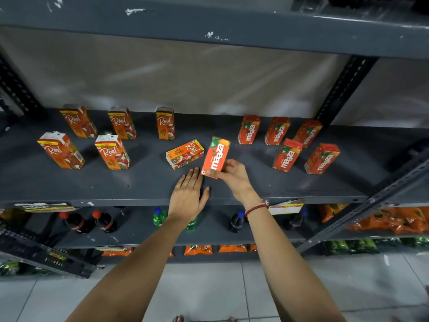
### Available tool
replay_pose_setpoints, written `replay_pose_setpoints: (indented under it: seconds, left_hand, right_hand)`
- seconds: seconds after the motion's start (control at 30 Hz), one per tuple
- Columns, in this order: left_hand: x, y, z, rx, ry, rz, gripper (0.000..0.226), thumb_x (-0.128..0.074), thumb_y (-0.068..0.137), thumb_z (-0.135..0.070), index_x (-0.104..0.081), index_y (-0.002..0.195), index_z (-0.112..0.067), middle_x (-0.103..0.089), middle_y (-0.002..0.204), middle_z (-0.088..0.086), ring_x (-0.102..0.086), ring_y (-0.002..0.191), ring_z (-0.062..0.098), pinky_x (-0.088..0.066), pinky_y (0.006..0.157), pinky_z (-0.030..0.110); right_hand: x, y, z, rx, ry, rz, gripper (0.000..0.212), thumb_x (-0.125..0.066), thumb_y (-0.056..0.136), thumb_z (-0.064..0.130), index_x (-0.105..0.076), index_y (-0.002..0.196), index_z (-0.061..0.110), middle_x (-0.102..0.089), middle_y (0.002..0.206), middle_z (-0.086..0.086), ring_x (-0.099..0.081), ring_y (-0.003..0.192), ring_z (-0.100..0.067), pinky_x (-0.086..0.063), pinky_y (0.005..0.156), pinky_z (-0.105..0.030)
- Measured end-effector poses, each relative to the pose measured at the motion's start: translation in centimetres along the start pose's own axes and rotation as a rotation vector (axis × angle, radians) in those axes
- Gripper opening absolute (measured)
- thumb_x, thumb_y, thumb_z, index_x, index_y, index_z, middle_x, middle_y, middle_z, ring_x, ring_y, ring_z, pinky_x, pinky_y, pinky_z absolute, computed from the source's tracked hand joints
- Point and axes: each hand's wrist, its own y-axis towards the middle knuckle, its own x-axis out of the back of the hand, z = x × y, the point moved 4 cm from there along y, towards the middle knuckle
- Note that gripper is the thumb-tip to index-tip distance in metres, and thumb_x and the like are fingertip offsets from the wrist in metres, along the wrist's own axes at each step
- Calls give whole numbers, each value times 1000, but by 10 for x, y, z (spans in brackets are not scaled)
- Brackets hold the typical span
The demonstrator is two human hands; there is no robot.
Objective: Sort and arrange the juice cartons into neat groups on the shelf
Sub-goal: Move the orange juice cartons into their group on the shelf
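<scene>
Gripping a Maaza carton (216, 154) by its lower end, my right hand (232, 175) holds it tilted at mid-shelf (139, 182), just beside a Real carton (184, 154) lying on its side. My left hand (189, 194) rests flat and empty, fingers spread. Five Real cartons (112, 152) stand left, five Maaza cartons (286, 155) right.

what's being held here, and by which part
The right hand grips a Maaza carton by its lower end. The left hand lies flat on the shelf, holding nothing.
</scene>
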Motion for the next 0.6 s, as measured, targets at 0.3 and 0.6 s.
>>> replay_pose_setpoints:
  seconds: [0.3, 0.6]
  left_hand:
    - [-1, -1, 1, 17, -2, 40, 43, -47, 93, -28, -52, 121, 3, -62, 118, 26, -55, 115, 36, -41, 103, 47]
    - [2, -2, 0, 16, -17, 50, 47, -41, 95, -32, -49, 127, 1, -57, 127, 24, -49, 123, 34, -37, 106, 47]
  right_hand:
    - [-7, -21, -1, 71, -24, 38, 64, -87, 59, 9, -55, 115, 5, -70, 106, -16, -69, 96, -23, -56, 85, -34]
    - [-7, -25, -6, 74, 35, 39, 57, -86, 61, 10, -58, 111, 8, -70, 105, -11, -68, 96, -19, -55, 85, -27]
